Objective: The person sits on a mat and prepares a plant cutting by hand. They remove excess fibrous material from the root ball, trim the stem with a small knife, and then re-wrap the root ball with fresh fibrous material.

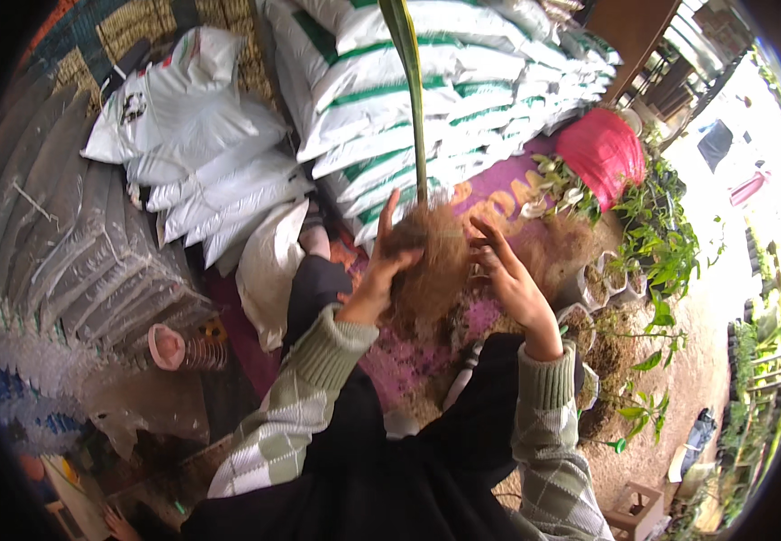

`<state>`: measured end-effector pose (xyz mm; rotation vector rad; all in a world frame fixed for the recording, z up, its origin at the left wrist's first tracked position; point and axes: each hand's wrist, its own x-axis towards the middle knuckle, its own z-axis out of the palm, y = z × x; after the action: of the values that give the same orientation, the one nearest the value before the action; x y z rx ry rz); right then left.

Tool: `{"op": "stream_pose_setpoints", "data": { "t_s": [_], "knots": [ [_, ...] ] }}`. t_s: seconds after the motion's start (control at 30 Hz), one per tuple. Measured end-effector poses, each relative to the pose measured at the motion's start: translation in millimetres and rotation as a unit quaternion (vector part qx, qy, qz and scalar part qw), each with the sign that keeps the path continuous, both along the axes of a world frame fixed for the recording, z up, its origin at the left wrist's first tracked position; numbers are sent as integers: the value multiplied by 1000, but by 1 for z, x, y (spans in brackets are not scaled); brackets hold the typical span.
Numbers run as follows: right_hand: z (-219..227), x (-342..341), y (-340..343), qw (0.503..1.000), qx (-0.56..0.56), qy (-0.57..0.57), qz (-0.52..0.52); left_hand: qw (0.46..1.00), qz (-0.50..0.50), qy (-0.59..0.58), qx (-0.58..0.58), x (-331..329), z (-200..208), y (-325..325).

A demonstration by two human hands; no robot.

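Observation:
A plant with one long, upright green leaf (417, 117) edged in yellow rises from a brown, fibrous root ball (431, 261), blurred by motion. My left hand (379, 275) grips the left side of this root ball, thumb against it and one finger pointing up; its other fingers are partly hidden. My right hand (509, 278) is just to the right of the root ball, fingers spread and slightly curled, with a small gap showing. Beneath both hands lies a purple sheet (390, 365) strewn with dark soil, with a brown heap of loose material (557, 248) to the right.
White and green filled sacks (381, 99) are stacked ahead, with more white sacks (201, 135) at left. Dark plastic-wrapped stacks (93, 243) and nested clear cups (174, 347) stand left. A red sack (602, 158) and potted leafy plants (661, 234) line the right. Another person's hand (118, 523) shows lower left.

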<state>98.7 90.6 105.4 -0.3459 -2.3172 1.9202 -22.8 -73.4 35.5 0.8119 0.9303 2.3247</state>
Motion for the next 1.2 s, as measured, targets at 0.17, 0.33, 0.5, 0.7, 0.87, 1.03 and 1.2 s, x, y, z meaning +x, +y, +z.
{"op": "stream_pose_setpoints", "data": {
  "t_s": [0.17, 0.33, 0.5, 0.7, 0.87, 1.03, 1.2],
  "knots": [
    [-61, -10, -30, 995, -46, 86, 1, 996, 23, -7, -83, 1, -14, 9],
    [-99, -7, -38, 958, -222, 78, -165, 976, -16, 137, -171, 6, -28, 22],
    [-99, 13, -21, 933, -290, 66, -203, 964, 11, 188, -187, 9, -38, 31],
    [-131, 25, 9, 905, -326, 34, -272, 760, 161, 447, -443, 4, -44, 11],
    [-203, 29, 19, 877, -293, -48, -378, 684, 90, 482, -540, -2, -43, 3],
    [-292, 40, 9, 877, -261, -34, -402, 575, -91, 457, -672, -8, -42, -9],
    [-347, 28, -8, 877, -90, -170, -441, 565, -95, 439, -692, -11, -36, -16]
  ]
}}
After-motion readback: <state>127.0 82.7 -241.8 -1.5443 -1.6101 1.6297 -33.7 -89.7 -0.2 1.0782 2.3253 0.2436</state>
